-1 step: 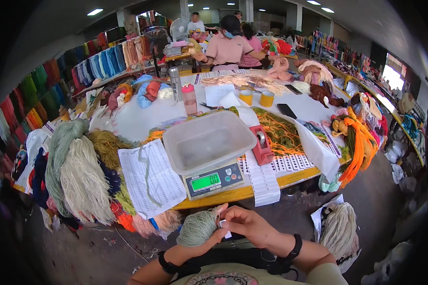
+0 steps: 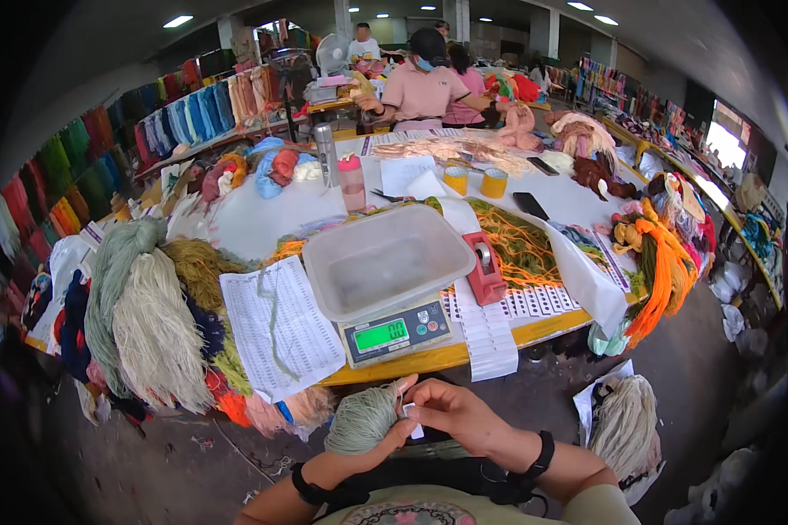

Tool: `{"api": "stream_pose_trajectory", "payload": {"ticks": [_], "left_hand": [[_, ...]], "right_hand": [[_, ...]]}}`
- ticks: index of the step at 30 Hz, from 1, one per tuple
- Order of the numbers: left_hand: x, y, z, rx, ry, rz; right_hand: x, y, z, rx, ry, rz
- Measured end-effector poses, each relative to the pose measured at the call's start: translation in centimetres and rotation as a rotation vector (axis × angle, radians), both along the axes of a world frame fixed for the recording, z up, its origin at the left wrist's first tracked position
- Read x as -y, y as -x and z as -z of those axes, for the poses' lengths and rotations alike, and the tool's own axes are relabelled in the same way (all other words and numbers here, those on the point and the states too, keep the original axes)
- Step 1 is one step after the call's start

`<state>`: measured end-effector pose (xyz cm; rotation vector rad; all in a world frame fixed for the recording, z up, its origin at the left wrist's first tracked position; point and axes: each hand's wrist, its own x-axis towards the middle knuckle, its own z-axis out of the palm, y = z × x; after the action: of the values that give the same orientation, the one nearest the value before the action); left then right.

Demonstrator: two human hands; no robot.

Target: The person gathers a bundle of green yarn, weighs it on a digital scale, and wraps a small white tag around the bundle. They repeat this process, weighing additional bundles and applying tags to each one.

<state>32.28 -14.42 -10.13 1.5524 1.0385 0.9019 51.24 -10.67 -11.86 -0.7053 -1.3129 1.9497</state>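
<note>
Just off the table's front edge, my left hand [image 2: 396,436] is closed round a skein of pale green thread [image 2: 363,422], which bulges out to its left. My right hand [image 2: 457,416] pinches a small white label [image 2: 414,423] against the skein's right end. The fingertips of both hands meet there, partly covering the label. Beyond them on the table stands a digital scale [image 2: 378,352] with a lit green display. An empty translucent plastic tub [image 2: 324,293] rests on it.
Left of the scale, a thread strand crosses a printed sheet [image 2: 311,350]. A red tape dispenser [image 2: 486,276] and a strip of labels [image 2: 490,346] are to the right. Thread bundles [image 2: 153,328] hang over the table's left side. A person [image 2: 420,92] works across the table.
</note>
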Motion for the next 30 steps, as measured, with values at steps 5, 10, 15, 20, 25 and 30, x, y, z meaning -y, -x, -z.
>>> {"api": "stream_pose_trajectory", "payload": {"ticks": [5,10,15,20,25,30], "left_hand": [[0.3,1.8,0.3,-0.153,-0.156,-0.073],[0.4,1.7,-0.8,-0.413,-0.526,-0.173],[0.2,2.2,2.3,-0.507,-0.855,-0.304],[0.8,3.0,0.6,-0.565,-0.838,-0.237],[-0.1,3.9,-0.1,-0.595,-0.807,-0.124],[0.5,5.0,-0.1,0.134,0.391,0.065]], "right_hand": [[-0.3,1.2,-0.1,0.127,-0.195,-0.049],[-0.6,1.7,-0.3,0.248,-0.427,-0.051],[0.1,1.6,-3.1,0.503,-0.472,0.01],[0.0,1.5,-3.9,0.495,-0.582,-0.022],[-0.7,1.7,-4.1,0.416,-0.747,-0.083],[-1.6,1.9,-4.8,0.319,-1.034,-0.242]]}}
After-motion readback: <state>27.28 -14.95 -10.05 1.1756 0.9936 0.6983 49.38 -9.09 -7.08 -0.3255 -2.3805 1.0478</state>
